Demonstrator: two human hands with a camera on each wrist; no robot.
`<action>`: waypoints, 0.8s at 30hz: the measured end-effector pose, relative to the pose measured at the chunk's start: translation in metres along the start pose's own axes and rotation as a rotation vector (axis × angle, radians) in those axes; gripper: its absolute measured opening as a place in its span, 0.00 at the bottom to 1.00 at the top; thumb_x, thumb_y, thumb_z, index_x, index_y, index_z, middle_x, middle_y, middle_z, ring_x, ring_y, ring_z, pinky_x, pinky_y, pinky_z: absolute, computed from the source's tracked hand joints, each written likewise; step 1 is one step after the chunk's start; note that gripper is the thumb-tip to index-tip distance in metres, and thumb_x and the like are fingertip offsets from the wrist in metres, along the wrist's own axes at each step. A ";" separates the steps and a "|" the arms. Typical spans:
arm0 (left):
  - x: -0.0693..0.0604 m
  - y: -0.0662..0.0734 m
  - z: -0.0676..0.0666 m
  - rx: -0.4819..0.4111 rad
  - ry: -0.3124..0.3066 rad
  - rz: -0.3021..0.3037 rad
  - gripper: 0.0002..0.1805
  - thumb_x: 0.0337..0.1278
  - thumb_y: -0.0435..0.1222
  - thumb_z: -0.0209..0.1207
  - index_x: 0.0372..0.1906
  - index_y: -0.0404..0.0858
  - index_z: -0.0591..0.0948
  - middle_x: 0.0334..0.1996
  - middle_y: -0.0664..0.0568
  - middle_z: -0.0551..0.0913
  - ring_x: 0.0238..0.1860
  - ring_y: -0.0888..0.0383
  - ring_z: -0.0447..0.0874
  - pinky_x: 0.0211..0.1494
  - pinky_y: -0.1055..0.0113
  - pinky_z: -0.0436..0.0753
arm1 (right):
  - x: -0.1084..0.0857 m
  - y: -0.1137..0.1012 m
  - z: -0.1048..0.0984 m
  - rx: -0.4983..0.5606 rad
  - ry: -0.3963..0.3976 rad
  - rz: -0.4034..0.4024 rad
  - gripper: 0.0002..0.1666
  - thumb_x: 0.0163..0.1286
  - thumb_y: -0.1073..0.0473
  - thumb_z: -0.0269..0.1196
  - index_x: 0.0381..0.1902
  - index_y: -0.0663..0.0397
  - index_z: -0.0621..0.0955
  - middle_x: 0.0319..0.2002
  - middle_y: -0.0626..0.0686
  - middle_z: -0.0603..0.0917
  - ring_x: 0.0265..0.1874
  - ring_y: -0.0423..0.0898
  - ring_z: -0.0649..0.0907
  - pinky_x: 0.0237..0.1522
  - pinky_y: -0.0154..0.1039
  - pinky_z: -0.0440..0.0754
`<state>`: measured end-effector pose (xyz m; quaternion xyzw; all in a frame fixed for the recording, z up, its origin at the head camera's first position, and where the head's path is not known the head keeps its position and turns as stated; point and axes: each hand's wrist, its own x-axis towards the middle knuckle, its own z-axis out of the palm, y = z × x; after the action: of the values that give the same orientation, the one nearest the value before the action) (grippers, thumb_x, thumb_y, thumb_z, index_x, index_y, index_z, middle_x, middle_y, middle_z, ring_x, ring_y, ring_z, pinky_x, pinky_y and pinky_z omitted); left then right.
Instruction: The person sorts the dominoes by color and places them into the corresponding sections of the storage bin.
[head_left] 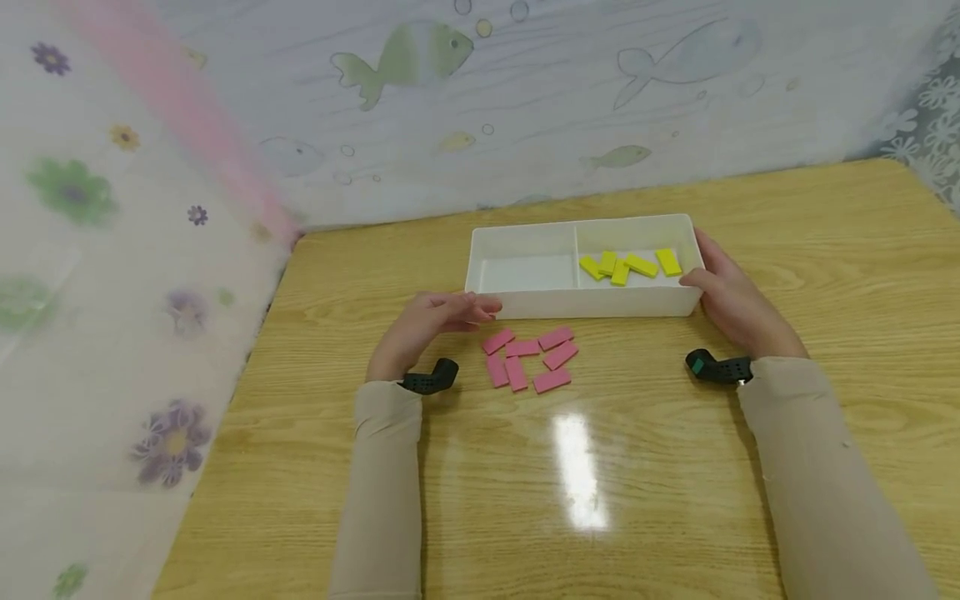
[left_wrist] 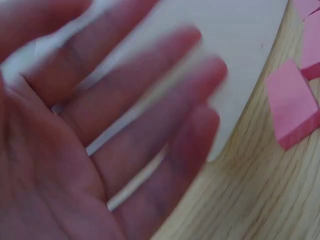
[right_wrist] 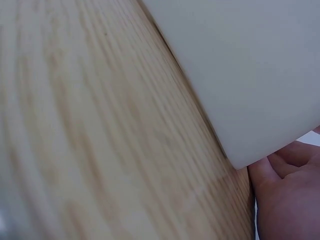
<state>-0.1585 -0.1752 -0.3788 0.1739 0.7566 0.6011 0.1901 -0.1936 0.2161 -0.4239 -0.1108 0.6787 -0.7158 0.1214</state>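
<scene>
A white two-compartment box (head_left: 592, 303) stands on the table near the wall. Several yellow blocks (head_left: 667, 262) lie in its right compartment; the left compartment shows only its bare floor. My right hand (head_left: 735, 300) grips the box's right end, thumb at the front corner and fingers along the side. At the front left corner is my left hand (head_left: 435, 325), its fingers extended and slightly spread in the left wrist view; whether they touch the box is unclear. Several flat pink blocks (head_left: 552, 381) lie loosely grouped on the table just in front of the box, right of the left hand.
The wood-grain table (head_left: 645, 500) meets a wall covering (head_left: 540, 100) printed with fish at the back. A flower-patterned covering (head_left: 97, 333) runs along the left edge. Black wrist cameras (head_left: 431, 377) sit on both wrists.
</scene>
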 end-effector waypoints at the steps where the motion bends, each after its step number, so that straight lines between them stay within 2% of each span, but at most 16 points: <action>1: 0.000 0.001 0.001 0.001 -0.007 -0.026 0.20 0.64 0.44 0.46 0.45 0.34 0.80 0.49 0.45 0.78 0.51 0.48 0.74 0.55 0.52 0.68 | 0.000 0.000 0.000 -0.006 0.002 0.003 0.43 0.62 0.74 0.40 0.70 0.43 0.39 0.69 0.43 0.37 0.66 0.39 0.39 0.64 0.43 0.39; 4: 0.002 0.000 0.002 0.016 -0.005 -0.099 0.19 0.62 0.45 0.48 0.50 0.37 0.78 0.48 0.46 0.78 0.49 0.46 0.75 0.52 0.52 0.70 | 0.000 0.001 0.000 0.002 -0.004 0.000 0.44 0.61 0.75 0.40 0.70 0.43 0.40 0.69 0.44 0.37 0.66 0.40 0.39 0.64 0.44 0.39; 8: 0.008 -0.006 0.005 0.099 -0.006 -0.145 0.21 0.58 0.49 0.51 0.51 0.42 0.78 0.45 0.49 0.80 0.42 0.48 0.79 0.44 0.54 0.75 | -0.001 -0.001 0.001 0.016 -0.011 -0.008 0.44 0.61 0.75 0.39 0.70 0.43 0.40 0.69 0.44 0.37 0.66 0.40 0.39 0.64 0.44 0.39; 10: 0.011 -0.011 0.007 0.148 -0.027 -0.166 0.22 0.57 0.51 0.52 0.52 0.45 0.77 0.44 0.50 0.81 0.39 0.50 0.79 0.40 0.56 0.76 | -0.001 -0.002 0.001 0.017 -0.012 -0.006 0.44 0.61 0.75 0.39 0.70 0.42 0.40 0.69 0.44 0.37 0.66 0.40 0.39 0.64 0.43 0.38; 13: 0.013 -0.010 0.009 0.193 -0.071 -0.208 0.20 0.57 0.48 0.53 0.54 0.46 0.75 0.43 0.51 0.81 0.38 0.51 0.79 0.36 0.56 0.77 | -0.002 -0.003 0.001 0.018 -0.010 -0.006 0.44 0.61 0.75 0.39 0.70 0.43 0.40 0.69 0.44 0.37 0.66 0.40 0.39 0.64 0.44 0.39; 16: 0.015 -0.012 0.010 0.240 -0.088 -0.236 0.20 0.57 0.47 0.53 0.54 0.47 0.74 0.41 0.50 0.81 0.35 0.51 0.79 0.33 0.58 0.77 | -0.002 -0.003 0.001 0.015 -0.008 -0.010 0.43 0.61 0.75 0.39 0.70 0.42 0.40 0.69 0.44 0.37 0.66 0.40 0.39 0.64 0.44 0.39; 20: 0.018 -0.013 0.011 0.318 -0.078 -0.273 0.20 0.55 0.45 0.56 0.53 0.45 0.75 0.36 0.48 0.79 0.32 0.52 0.77 0.32 0.62 0.78 | -0.002 -0.003 0.000 -0.003 -0.004 -0.002 0.43 0.61 0.74 0.40 0.70 0.42 0.40 0.69 0.43 0.37 0.66 0.40 0.39 0.64 0.44 0.40; 24: 0.018 -0.012 0.014 0.421 -0.071 -0.317 0.19 0.54 0.45 0.57 0.51 0.44 0.75 0.38 0.51 0.78 0.32 0.55 0.77 0.35 0.64 0.78 | -0.001 -0.002 -0.001 -0.009 0.004 0.005 0.43 0.62 0.74 0.40 0.70 0.42 0.41 0.69 0.44 0.38 0.66 0.41 0.40 0.64 0.44 0.41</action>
<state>-0.1677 -0.1569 -0.3947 0.1100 0.8755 0.3867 0.2681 -0.1929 0.2179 -0.4217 -0.1081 0.6823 -0.7127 0.1215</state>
